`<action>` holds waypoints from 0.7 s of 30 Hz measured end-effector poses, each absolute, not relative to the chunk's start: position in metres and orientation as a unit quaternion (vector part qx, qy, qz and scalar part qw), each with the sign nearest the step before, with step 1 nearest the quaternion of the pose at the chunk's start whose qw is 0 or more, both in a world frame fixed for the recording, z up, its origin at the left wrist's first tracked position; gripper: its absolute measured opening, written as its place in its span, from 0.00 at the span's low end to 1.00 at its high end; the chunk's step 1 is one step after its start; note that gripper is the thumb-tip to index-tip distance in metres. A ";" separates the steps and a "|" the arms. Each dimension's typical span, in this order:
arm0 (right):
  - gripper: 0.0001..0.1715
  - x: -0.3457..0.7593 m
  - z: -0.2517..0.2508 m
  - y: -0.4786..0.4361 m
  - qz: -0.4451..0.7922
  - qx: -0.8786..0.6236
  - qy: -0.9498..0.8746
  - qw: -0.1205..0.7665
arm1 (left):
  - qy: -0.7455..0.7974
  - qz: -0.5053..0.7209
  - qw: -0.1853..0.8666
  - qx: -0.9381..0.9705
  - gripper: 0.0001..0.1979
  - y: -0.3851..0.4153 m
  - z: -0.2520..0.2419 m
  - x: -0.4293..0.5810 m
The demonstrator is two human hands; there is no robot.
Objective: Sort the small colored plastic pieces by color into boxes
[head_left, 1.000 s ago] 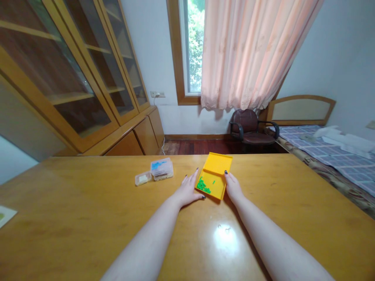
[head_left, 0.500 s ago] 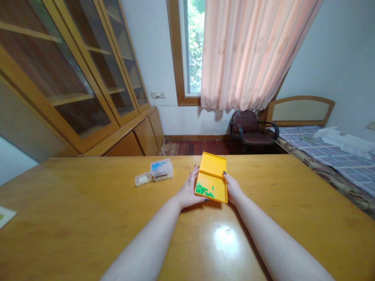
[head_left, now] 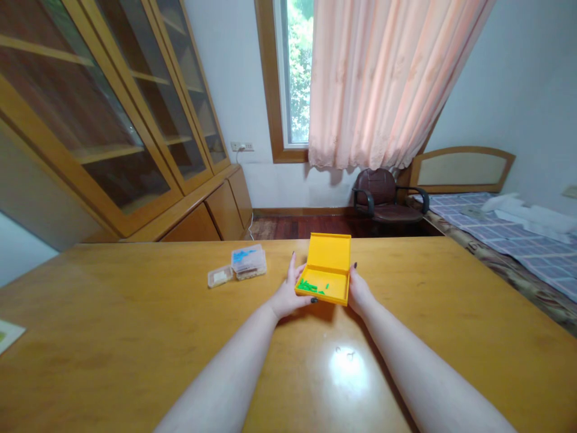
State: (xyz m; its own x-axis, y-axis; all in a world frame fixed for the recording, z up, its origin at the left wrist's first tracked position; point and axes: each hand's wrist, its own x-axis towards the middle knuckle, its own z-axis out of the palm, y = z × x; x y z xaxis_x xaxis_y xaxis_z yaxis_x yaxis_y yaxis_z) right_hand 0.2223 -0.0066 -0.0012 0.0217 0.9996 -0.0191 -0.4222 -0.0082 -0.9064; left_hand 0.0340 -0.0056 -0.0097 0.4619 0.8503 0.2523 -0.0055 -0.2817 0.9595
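Note:
A small yellow box [head_left: 331, 255] with its hinged lid raised is held between my two hands just above the wooden table [head_left: 135, 325]. Several small green pieces [head_left: 310, 287] lie in its left part. My left hand [head_left: 287, 293] grips the box's left side, thumb at the near corner. My right hand [head_left: 358, 291] grips its right side, fingers closed against the wall.
Two small clear plastic boxes [head_left: 249, 261] [head_left: 219, 276], one holding blue pieces, lie on the table to the left of my hands. A sheet of paper [head_left: 6, 334] lies at the far left edge. Beyond the table stand glass-door cabinets, a brown chair [head_left: 387, 201] and a bed.
The yellow box has been turned from askew to square with me, and its lid has swung up from nearly flat to upright. Both hands stay at its sides.

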 end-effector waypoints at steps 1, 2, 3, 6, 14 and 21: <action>0.37 0.222 -0.003 -0.006 0.623 -0.368 -0.365 0.585 | 0.307 0.418 0.521 0.678 0.65 -0.006 -0.010 0.035; 0.38 0.223 -0.004 -0.005 0.649 -0.348 -0.358 0.574 | 0.306 0.421 0.526 0.672 0.65 -0.006 -0.010 0.035; 0.38 0.223 -0.004 -0.005 0.667 -0.335 -0.352 0.565 | 0.304 0.425 0.531 0.667 0.65 -0.006 -0.009 0.036; 0.38 0.225 0.000 -0.007 0.680 -0.335 -0.354 0.547 | 0.290 0.442 0.550 0.646 0.66 -0.007 -0.008 0.037; 0.39 0.230 0.014 -0.013 0.737 -0.298 -0.339 0.503 | 0.281 0.458 0.604 0.588 0.67 -0.005 -0.010 0.037; 0.18 0.237 -0.001 -0.006 0.754 -0.305 -0.248 0.525 | 0.338 0.444 0.610 0.563 0.62 -0.007 -0.012 0.039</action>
